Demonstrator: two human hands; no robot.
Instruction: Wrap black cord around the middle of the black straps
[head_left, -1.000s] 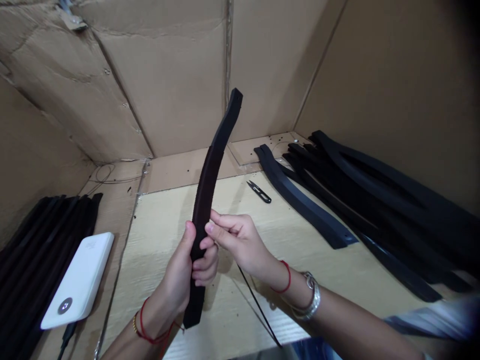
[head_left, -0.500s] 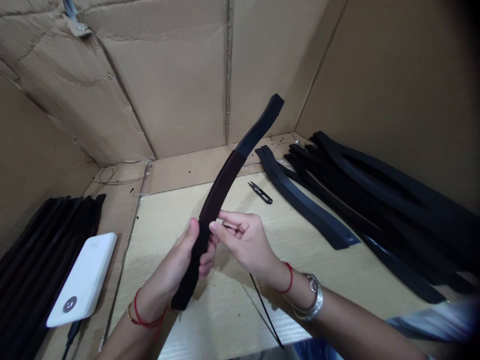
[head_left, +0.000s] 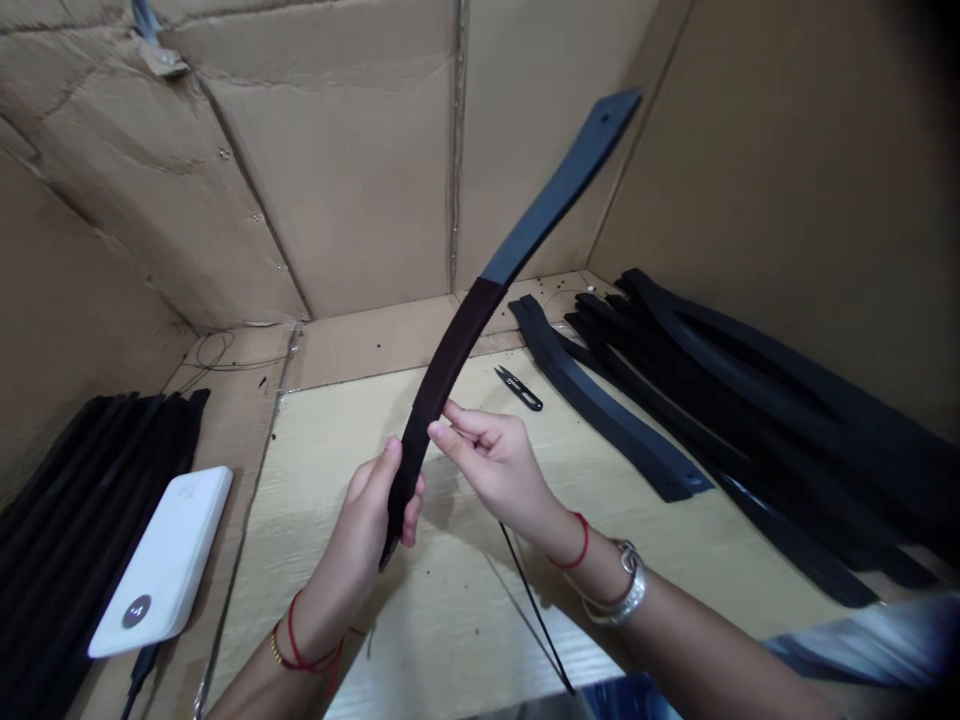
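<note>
A long, curved dark strip (head_left: 456, 345) with a hole near its far end is held up at a slant. Dark brown covering wraps its middle, while the upper stretch is bare grey-black. My left hand (head_left: 379, 495) is closed around the strip's lower part, thumb on the front face. My right hand (head_left: 495, 460) pinches the strip's right edge just below the brown part; whether a thread is also in its fingertips cannot be made out. A thin black cord (head_left: 534, 605) hangs below the right hand towards the table's front edge. Small black thread snips (head_left: 519, 388) lie beyond that hand.
Similar bare curved strips (head_left: 607, 410) lie at right, beside a heap of black ones (head_left: 720, 400). Several dark strips (head_left: 97, 480) lie side by side at left, with a white power bank (head_left: 169, 555) and its cable on them. Cardboard walls (head_left: 352, 150) enclose the table (head_left: 315, 460).
The strip has been turned so that its broad face and end hole show, and its far end has swung up and right. Both hands keep their hold.
</note>
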